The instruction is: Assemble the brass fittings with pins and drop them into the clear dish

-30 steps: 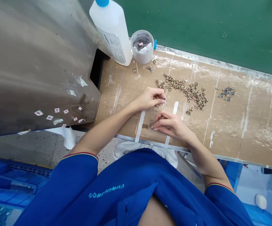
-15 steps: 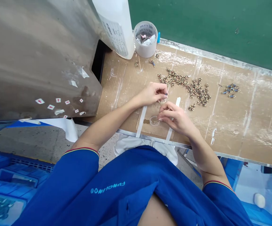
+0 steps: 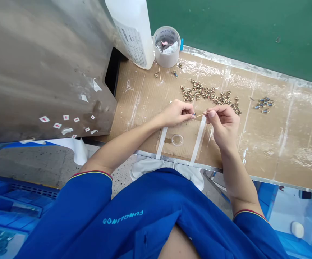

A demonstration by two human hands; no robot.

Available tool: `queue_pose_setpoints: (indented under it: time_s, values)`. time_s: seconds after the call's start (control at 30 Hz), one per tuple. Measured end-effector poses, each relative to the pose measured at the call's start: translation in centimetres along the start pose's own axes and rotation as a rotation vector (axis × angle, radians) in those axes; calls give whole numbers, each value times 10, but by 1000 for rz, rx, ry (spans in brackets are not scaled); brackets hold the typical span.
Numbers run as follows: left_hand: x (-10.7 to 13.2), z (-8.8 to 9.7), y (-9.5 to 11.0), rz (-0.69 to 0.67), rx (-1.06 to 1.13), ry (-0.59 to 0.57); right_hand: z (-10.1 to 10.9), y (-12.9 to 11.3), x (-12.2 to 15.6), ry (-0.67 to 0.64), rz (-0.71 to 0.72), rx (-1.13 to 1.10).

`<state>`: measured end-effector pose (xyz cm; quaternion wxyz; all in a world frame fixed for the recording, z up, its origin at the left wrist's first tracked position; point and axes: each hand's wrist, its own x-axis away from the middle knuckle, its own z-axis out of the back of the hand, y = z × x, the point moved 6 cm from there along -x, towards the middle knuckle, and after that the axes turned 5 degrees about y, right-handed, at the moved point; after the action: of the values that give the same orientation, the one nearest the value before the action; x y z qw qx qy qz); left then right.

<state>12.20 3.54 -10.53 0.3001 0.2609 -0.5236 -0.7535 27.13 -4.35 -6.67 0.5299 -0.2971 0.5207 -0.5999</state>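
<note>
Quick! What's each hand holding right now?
The left hand is closed, pinching a small part.
The right hand is closed, pinching a thin stick.

The cardboard-topped bench (image 3: 266, 144) bears a clear dish (image 3: 177, 139) between two white tape strips (image 3: 198, 140); from it, brass fittings (image 3: 210, 95) at 1 o'clock, white bottle (image 3: 134, 32) at 11, tub (image 3: 167, 46) at 12, blue-tipped parts (image 3: 264, 103) at 2

Light-blue "FUNOLING" lettering upside down on blue shirt (image 3: 156, 212), bottle label (image 3: 133, 37) print unreadable
</note>
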Motion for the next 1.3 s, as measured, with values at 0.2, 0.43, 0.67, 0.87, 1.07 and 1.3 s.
queue_pose_setpoints:
  time_s: [0.2,0.43,0.67,0.87,1.07,1.3]
  values:
    - [0,1,3,-33,2,-10,4,8,-3,104,31,98]
    - [0,1,3,-44,24,-10,4,6,-2,112,29,94]
    - [0,2,2,-38,18,-7,2,8,-2,102,35,109]
    - [0,2,4,-69,7,-16,2,9,0,109,66,120]
    - [1,2,4,-50,-25,-36,1,10,1,103,98,85]
    - [1,1,3,-85,-3,-29,-2,9,4,77,135,119]
